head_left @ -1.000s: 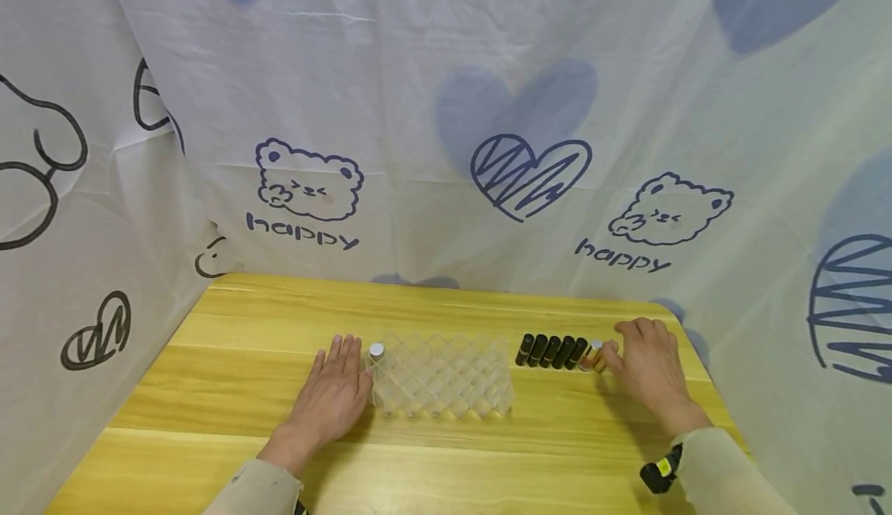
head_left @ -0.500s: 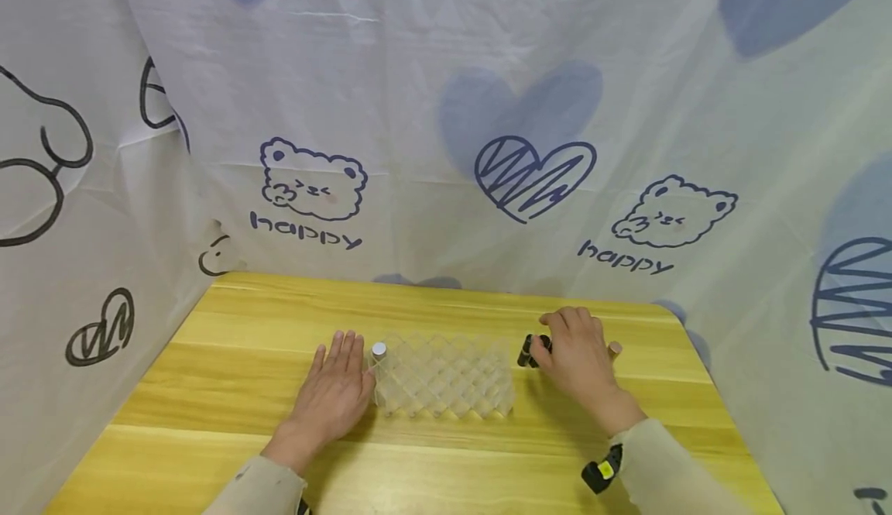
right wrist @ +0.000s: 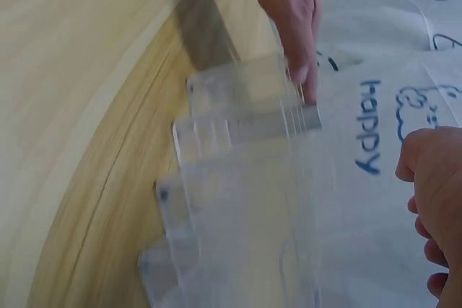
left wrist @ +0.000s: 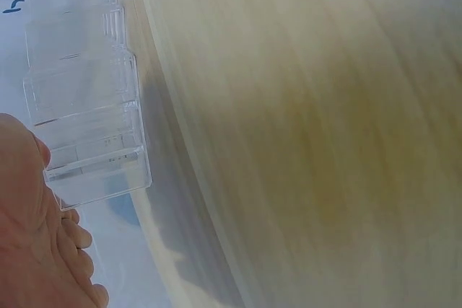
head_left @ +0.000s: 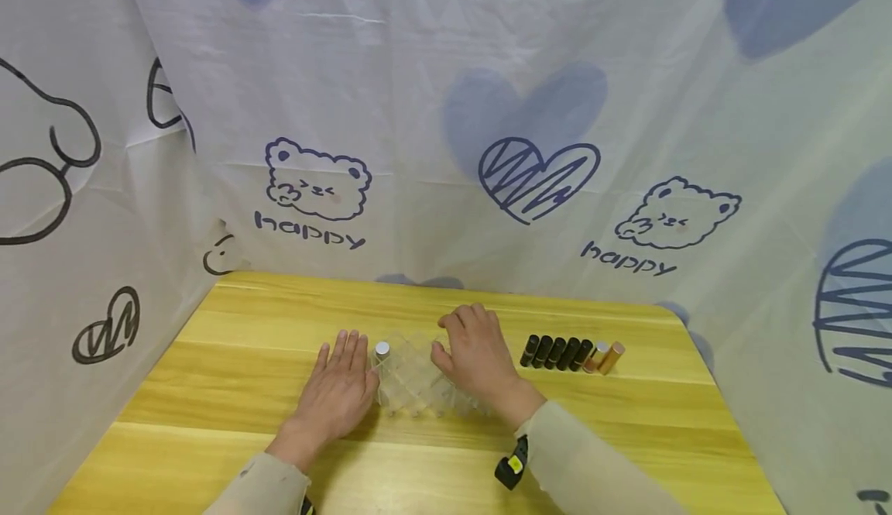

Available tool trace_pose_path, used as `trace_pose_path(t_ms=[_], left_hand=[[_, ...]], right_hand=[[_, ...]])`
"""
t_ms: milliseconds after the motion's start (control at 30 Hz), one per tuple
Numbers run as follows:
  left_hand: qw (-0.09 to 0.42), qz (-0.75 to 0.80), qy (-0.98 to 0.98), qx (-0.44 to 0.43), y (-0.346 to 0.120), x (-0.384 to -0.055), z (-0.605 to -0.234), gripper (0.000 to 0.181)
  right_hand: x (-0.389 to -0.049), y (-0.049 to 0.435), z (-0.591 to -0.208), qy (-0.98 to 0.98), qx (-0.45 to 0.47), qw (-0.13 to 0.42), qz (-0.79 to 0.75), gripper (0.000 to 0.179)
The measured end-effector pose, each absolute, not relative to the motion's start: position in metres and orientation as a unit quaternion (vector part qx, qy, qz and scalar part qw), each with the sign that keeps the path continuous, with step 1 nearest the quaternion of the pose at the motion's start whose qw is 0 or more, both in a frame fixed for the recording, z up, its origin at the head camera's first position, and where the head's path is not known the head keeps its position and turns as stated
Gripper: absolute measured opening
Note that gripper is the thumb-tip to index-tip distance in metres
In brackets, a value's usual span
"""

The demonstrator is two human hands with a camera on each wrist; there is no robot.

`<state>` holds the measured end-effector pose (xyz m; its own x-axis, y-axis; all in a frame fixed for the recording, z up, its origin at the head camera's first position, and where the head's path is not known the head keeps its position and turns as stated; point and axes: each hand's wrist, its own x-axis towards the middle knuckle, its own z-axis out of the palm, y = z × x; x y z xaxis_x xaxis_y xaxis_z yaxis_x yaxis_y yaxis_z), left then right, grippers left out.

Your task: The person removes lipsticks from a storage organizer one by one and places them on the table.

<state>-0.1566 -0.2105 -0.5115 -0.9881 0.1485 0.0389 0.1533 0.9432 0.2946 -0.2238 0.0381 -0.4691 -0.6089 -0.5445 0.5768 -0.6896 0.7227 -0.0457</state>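
Note:
A clear acrylic lipstick organizer [head_left: 411, 383] with diagonal compartments stands on the table. One silver-capped tube [head_left: 382, 350] stands upright in its far-left compartment. My left hand [head_left: 336, 391] lies with straight fingers along the organizer's left end, thumb at its edge; the left wrist view shows the stepped clear end [left wrist: 94, 120] beside the palm. Over the organizer's right half hovers my right hand [head_left: 477, 352], thumb and forefinger apart and loosely bent. Nothing shows between its fingers in the head view. In the right wrist view, the right hand [right wrist: 440, 200] shows at the right edge.
Right of the organizer lies a row of several black lipstick tubes [head_left: 555, 353]. A silver-capped tube [head_left: 596, 356] and a gold tube [head_left: 612, 358] end that row. Behind the wooden table [head_left: 279, 314] hangs a white printed cloth [head_left: 418, 151].
My right hand has moved left, from the right end of the tube row, over the black tubes, to above the organizer. The left hand stays beside the organizer.

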Motion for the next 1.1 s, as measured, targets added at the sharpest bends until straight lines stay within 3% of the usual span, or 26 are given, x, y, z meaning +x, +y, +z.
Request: trace_pose_path(t_ms=[533,1100], left_hand=[[0.009,-0.149,-0.986,-0.077,-0.211,-0.156,-0.512,0.064],[0.019,-0.143,-0.987,-0.075,-0.210,-0.155,-0.512,0.064]], right_hand=[[-0.225,-0.031,-0.482,-0.916,0.338,0.198,0.092,0.029],[-0.224,-0.044,-0.496,-0.920,0.339,0.178,0.084,0.024]])
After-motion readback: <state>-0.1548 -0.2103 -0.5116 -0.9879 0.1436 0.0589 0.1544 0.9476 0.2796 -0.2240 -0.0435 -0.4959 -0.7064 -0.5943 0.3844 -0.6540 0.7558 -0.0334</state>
